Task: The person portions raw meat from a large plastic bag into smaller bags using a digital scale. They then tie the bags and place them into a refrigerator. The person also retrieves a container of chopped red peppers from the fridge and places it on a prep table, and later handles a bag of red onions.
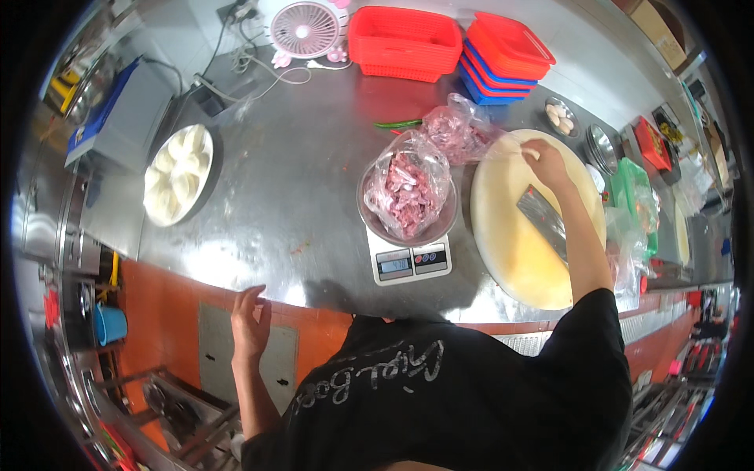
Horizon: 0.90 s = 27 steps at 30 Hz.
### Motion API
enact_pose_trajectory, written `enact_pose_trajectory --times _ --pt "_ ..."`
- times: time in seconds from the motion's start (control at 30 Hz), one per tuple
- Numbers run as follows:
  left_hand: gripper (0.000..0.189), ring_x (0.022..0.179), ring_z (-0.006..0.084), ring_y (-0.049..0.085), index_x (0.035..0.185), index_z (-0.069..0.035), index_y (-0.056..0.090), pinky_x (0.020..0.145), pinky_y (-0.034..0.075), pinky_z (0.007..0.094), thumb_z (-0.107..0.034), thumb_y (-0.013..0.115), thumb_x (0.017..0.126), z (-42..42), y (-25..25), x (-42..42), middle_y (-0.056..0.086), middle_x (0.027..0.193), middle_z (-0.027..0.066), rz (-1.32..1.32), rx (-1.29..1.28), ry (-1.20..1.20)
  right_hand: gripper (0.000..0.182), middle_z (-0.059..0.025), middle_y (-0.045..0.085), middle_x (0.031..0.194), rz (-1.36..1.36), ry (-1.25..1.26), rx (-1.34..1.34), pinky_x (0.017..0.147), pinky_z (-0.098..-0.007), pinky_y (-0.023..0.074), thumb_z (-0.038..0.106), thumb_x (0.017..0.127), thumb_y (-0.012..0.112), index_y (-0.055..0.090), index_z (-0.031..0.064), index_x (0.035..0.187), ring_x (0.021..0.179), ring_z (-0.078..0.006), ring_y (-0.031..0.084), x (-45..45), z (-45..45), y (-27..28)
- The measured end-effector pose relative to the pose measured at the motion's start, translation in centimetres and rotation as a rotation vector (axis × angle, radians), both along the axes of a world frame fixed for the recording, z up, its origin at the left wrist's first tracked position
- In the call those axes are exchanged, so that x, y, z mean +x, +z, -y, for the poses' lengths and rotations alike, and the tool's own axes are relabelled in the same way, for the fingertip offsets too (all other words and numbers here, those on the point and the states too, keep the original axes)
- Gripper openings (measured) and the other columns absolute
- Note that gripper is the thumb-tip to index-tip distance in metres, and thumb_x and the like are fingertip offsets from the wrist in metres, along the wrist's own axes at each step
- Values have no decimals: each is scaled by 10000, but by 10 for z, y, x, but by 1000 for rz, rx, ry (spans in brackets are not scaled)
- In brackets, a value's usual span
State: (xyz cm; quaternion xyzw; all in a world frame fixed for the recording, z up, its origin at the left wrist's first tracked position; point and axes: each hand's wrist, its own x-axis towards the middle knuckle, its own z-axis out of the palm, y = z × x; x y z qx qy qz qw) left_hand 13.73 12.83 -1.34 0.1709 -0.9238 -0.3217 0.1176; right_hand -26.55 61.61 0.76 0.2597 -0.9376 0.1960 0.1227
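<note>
My right hand (545, 163) is above the far part of a round cutting board (500, 235), its fingers pinching the stretched edge of a clear plastic bag of meat (450, 132). A cleaver (542, 221) lies on the board, partly hidden under my forearm. Left of the board, a digital kitchen scale (409, 265) carries a metal bowl (452, 215). Inside that bowl sits an open plastic bag of cut raw meat (406, 191). My left hand (252, 324) hangs just off the counter's front edge, holding nothing, its fingers loosely bent and apart.
On the steel counter (283, 171), an oval plate (207, 171) of pale rounded pieces stands left. Red baskets (405, 44), stacked red and blue baskets (500, 65) and a pink fan (303, 29) line the wall. A green chili (399, 124), a bowl of eggs (562, 118) and metal bowls (601, 147) sit farther right.
</note>
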Motion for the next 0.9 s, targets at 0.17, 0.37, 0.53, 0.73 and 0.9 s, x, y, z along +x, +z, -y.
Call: enact_pose_trajectory --times 0.17,0.37,0.53,0.73,0.9 --pt "274 812 225 593 1046 -16 557 692 480 298 30 550 776 6 57 -122 568 985 137 -209 17 -237 162 -129 602 882 -110 45 22 756 -386 455 86 742 565 636 48 883 866 -315 568 -13 70 19" --pt "346 892 196 576 1139 -88 538 763 453 298 -100 587 796 -75 129 -273 565 1074 93 -278 78 -682 475 -165 548 1125 320 185 27 890 -366 415 33 674 562 553 113 1142 1041 -299 524 -26 144 -43" --pt "374 937 255 567 1156 -161 536 819 452 360 -307 564 813 -145 66 -411 571 1088 109 -40 -186 -801 517 -175 533 1138 274 357 -25 877 -368 420 9 700 512 506 131 1202 1025 -322 520 0 168 -35" --pt "307 882 301 577 889 -76 644 781 454 379 -344 596 747 -176 19 -462 625 884 139 362 -433 -923 335 -203 581 991 358 -40 -146 808 -392 438 18 756 480 564 56 1078 922 -339 560 -29 92 -58" --pt "179 727 263 584 763 -62 651 680 455 371 -224 659 688 -147 7 -458 612 770 116 241 -177 -788 204 -191 612 879 538 -148 -383 748 -405 459 85 784 505 618 40 947 859 -322 590 -50 83 -47"
